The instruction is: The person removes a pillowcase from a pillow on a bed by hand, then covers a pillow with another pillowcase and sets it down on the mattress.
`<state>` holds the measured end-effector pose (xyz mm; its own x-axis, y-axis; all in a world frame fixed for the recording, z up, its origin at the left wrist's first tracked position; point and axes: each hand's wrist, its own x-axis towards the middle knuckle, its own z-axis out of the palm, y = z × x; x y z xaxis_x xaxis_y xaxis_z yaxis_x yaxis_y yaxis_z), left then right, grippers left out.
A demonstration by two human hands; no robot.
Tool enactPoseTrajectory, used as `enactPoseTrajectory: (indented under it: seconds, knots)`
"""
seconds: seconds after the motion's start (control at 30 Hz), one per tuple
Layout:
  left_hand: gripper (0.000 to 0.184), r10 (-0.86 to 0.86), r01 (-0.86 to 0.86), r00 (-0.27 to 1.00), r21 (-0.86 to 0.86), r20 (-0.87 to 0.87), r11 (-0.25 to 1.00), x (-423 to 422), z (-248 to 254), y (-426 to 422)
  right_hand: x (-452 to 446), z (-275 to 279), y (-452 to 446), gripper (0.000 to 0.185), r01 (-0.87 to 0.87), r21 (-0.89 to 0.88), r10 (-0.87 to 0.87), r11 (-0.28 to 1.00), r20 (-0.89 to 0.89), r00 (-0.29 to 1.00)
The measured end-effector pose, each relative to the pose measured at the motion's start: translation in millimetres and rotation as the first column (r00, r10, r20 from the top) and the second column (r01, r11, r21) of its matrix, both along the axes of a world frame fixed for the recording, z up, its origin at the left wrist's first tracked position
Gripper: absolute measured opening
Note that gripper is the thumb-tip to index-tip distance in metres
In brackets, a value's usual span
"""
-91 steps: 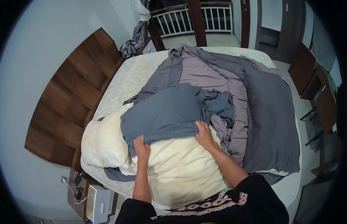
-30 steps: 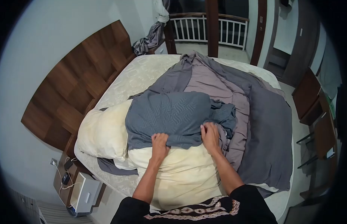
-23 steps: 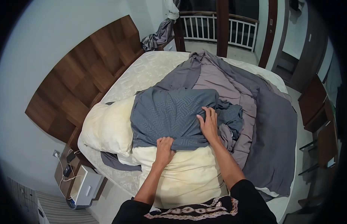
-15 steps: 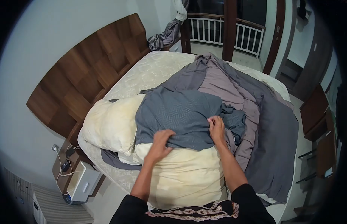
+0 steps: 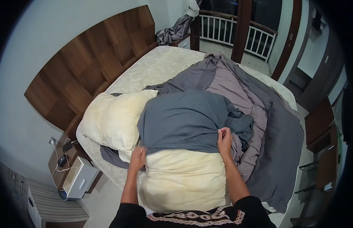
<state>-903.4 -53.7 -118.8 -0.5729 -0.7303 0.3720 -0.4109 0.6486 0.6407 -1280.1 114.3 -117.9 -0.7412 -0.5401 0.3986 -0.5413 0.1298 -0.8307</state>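
A cream pillow (image 5: 184, 182) lies on the bed directly in front of me, its far part covered by a blue-grey pillowcase (image 5: 180, 117). The case's open edge crosses the pillow's middle, and the near half is bare. My left hand (image 5: 138, 158) is closed at the left corner of that edge, slightly blurred. At the right side, my right hand (image 5: 224, 141) pinches the pillowcase fabric and pulls creases into it. Bunched pillowcase cloth (image 5: 240, 127) lies just beyond the right hand. To the left rests a second, bare cream pillow (image 5: 112, 119).
A rumpled grey-mauve comforter (image 5: 277, 152) covers the right side of the mattress (image 5: 161, 70). The wooden headboard (image 5: 93, 57) stands at left. A nightstand with an open drawer (image 5: 79, 182) holds cables and dark devices. Wooden chairs (image 5: 322, 155) stand at right.
My left hand has moved left and down from the top of the case to its left corner and closed. The pillowcase front is stretched smoother. My right hand stays at the right side.
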Motion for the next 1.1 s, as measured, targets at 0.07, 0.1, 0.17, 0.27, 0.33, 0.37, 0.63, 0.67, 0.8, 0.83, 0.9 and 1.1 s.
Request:
enactPoseTrajectory:
  seconds: [0.07,0.1,0.17,0.27,0.33,0.37,0.63,0.67,0.8,0.83,0.9,1.1]
  knots:
    - [0.016,0.037,-0.042,0.998,0.126,0.043,0.991,9,2,38,-1,-3,-2,0.024,0.028,0.011,-0.028,1.000,0.024,0.999]
    - [0.016,0.047,-0.054,0.998,0.137,0.049,0.989,9,5,48,-3,-10,-2,0.028,0.051,-0.019,-0.051,0.999,0.011,0.999]
    - [0.018,0.170,-0.132,0.983,0.374,-0.071,0.918,12,8,61,-3,-17,0,0.037,0.063,-0.030,-0.061,0.998,0.060,0.996]
    - [0.022,0.328,-0.147,0.894,0.493,-0.305,0.857,0,-2,56,-20,-52,6,0.035,0.025,0.003,-0.025,1.000,0.213,0.977]
    - [0.048,0.441,-0.095,0.793,0.630,-0.421,0.771,-8,1,51,-20,-45,20,0.032,0.028,0.072,-0.046,0.997,0.261,0.964]
    - [0.048,0.441,-0.091,0.791,0.631,-0.425,0.770,-10,-6,52,-24,-51,30,0.031,-0.014,0.076,-0.008,0.997,0.275,0.961]
    - [0.037,0.232,0.089,0.920,0.742,-0.317,0.664,-33,-12,73,-7,42,40,0.014,0.025,-0.273,0.048,0.962,0.257,0.965]
    - [0.035,0.140,0.105,0.953,0.726,-0.270,0.680,-41,0,79,3,64,37,0.014,0.018,-0.268,0.055,0.963,0.261,0.964]
    - [0.040,-0.054,0.186,0.973,0.634,-0.223,0.750,-75,21,88,70,104,33,0.014,-0.433,-0.187,0.448,0.882,0.048,0.893]
    - [0.040,-0.064,0.192,0.973,0.633,-0.220,0.750,-73,21,84,87,99,31,0.018,-0.653,-0.104,0.654,0.750,-0.025,0.756]
    - [0.041,0.086,0.233,0.900,0.641,-0.426,0.732,-64,11,70,128,94,18,0.037,-0.647,0.137,0.661,0.750,-0.175,0.730]
    - [0.033,0.371,-0.306,0.899,0.271,-0.234,0.913,-33,58,-17,174,50,-7,0.082,-0.481,0.437,0.633,0.760,-0.332,0.699]
